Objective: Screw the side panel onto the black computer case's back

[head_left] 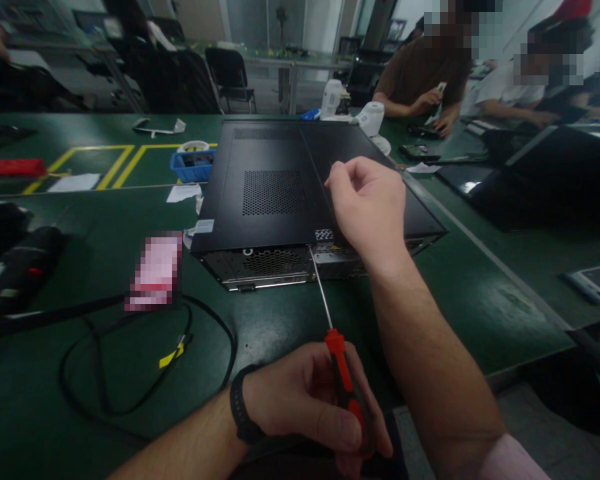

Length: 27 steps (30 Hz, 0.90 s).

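Note:
A black computer case (pixel 275 150) lies flat on the green table, its vented, open-grilled end facing me. My left hand (pixel 300 407), with a dark band at the wrist, is wrapped round the red and black handle of a screwdriver (pixel 341 357). The metal shaft slants up and its tip meets the case's near edge, beside a patterned label (pixel 323 235). Over the right part of the case's top panel, my right hand (pixel 369 207) is closed, thumb and fingers curled together. Whatever it may hold is hidden or too small to name.
Left of the case are a blue bin (pixel 193 168), a blurred pink item (pixel 156 270) and a looped black cable (pixel 233 340). A handheld device (pixel 597 281) and a black panel (pixel 535 173) lie to the right. Two people work across the table at the right.

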### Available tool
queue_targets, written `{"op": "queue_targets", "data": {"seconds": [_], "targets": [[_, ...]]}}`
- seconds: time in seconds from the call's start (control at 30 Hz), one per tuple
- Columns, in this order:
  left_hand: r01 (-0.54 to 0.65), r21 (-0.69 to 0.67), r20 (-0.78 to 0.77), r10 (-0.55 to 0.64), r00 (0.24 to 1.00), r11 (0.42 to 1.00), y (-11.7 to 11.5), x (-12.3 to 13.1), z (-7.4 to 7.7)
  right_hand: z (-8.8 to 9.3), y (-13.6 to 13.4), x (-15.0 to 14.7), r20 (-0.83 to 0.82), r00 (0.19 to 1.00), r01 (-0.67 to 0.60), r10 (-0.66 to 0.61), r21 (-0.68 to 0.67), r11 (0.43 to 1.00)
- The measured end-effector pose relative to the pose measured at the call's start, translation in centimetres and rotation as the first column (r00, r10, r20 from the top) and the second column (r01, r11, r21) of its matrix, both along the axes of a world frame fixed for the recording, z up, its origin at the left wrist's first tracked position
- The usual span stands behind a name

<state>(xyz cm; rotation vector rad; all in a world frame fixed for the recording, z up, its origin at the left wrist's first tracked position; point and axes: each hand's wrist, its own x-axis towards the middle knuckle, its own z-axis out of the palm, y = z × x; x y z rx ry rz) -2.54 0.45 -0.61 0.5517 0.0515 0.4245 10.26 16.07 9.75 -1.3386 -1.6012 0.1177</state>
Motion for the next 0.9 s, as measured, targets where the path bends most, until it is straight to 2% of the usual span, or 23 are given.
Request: {"op": "queue_targets", "data": {"seconds": [0.07, 0.23, 0.37, 0.6, 0.77, 0.9], "targets": [[0.016, -0.028, 0.007, -0.016, 1.0, 0.999, 0.02, -0.05, 0.16, -0.04, -0.02, -0.01, -0.004, 1.0, -0.006, 0.006, 0.01, 1.0], [0.023, -0.007, -0.1, -0.024, 0.995, 1.0, 0.05, -0.14, 0.25, -0.06, 0.0, 0.0, 0.012, 1.0, -0.015, 0.015, 0.02, 1.0], [-0.043, 0.006, -0.011, 0.043, 0.999, 0.999, -0.14, 0.07, -0.36, -0.05, 0.11, 0.06, 0.001, 1.0, -0.007, 0.007, 0.008, 1.0], [0.016, -0.021, 0.052, -0.015, 0.999, 1.0, -0.11, -0.17, -0.13, -0.01, 0.1, 0.07, -0.001, 1.0, -0.01, 0.01, 0.009, 1.0], [0.046, -0.018, 0.003, -0.046, 0.999, 0.999, -0.1, -0.28, -0.05, 0.01, 0.03, 0.06, -0.005, 1.0, -0.015, 0.015, 0.016, 1.0], [-0.016, 0.007, -0.043, 0.016, 0.999, 1.0, -0.21, -0.01, -0.51, -0.04, 0.07, 0.03, 0.004, 1.0, -0.008, 0.008, 0.009, 1.0]]}}
